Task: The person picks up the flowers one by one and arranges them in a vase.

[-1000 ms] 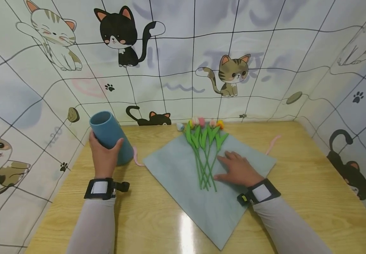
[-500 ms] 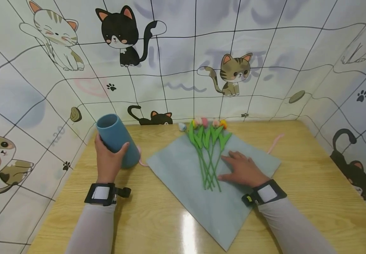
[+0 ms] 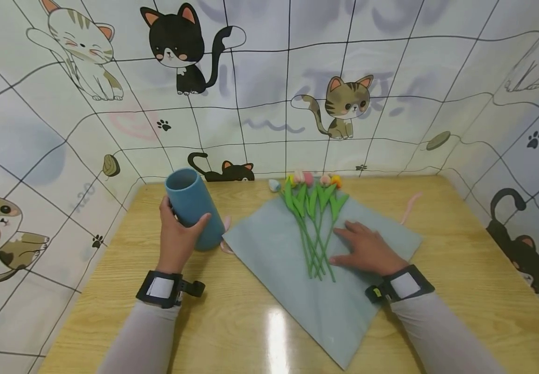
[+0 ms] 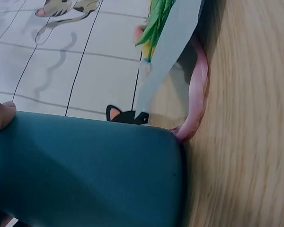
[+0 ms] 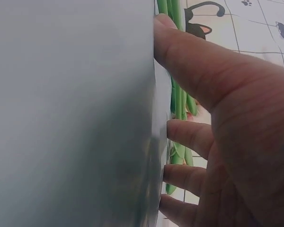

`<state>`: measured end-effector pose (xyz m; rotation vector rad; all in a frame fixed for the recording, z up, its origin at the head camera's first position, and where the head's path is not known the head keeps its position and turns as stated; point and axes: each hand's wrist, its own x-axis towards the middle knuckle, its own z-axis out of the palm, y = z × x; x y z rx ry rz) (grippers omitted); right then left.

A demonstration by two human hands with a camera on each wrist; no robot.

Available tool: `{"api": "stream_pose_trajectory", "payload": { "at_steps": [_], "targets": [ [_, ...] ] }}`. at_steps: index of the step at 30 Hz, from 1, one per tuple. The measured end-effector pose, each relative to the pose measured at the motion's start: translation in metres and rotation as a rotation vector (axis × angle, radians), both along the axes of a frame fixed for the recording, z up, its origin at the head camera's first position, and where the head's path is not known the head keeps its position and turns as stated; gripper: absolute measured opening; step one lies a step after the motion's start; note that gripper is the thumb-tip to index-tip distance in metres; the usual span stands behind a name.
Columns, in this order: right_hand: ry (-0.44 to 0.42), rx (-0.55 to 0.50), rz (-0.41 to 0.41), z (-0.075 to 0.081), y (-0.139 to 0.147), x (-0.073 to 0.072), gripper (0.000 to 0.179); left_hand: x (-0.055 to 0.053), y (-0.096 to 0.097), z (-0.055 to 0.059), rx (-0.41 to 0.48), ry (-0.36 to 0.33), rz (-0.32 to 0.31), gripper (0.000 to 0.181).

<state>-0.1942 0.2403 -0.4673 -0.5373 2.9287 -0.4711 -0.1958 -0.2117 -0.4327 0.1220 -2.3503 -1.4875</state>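
Observation:
A blue cylindrical vase (image 3: 195, 208) stands near the left back of the table, its mouth facing up. My left hand (image 3: 175, 241) grips it from the near side, thumb on the right and fingers round the left. In the left wrist view the vase (image 4: 85, 170) fills the lower left, its base close to a pink ribbon (image 4: 197, 92). Several artificial tulips (image 3: 313, 223) with crossed green stems lie on a grey-blue sheet of wrapping paper (image 3: 288, 291). My right hand (image 3: 365, 252) rests on the paper with fingers spread, just right of the stems.
The ribbon's other end (image 3: 410, 208) sticks out beyond the paper's right side. A pale blue flower head (image 3: 274, 185) lies at the paper's back edge. A cat-printed sheet (image 3: 264, 104) forms a wall behind the wooden table (image 3: 475, 291) and along both sides.
My left hand has moved right with the vase, bringing it close to the paper's left corner. The paper, tulips and right hand have shifted slightly right.

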Motion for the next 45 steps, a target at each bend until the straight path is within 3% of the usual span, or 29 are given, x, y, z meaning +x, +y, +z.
{"api": "stream_pose_trajectory", "payload": {
  "at_steps": [10, 19, 33, 45],
  "targets": [
    [0.009, 0.012, 0.002, -0.003, 0.008, 0.000, 0.090, 0.003, 0.014, -0.003, -0.021, 0.020, -0.059, 0.105],
    [-0.009, 0.003, 0.001, 0.003, 0.018, 0.007, 0.089, 0.008, 0.021, -0.002, -0.031, 0.045, -0.084, 0.105],
    [-0.031, 0.022, -0.052, -0.004, 0.044, 0.010, 0.092, 0.012, 0.028, -0.005, -0.061, 0.024, -0.086, 0.107],
    [-0.048, 0.042, -0.097, -0.002, 0.058, 0.012, 0.094, 0.014, 0.042, -0.006, -0.070, 0.032, -0.141, 0.107]
  ]
}}
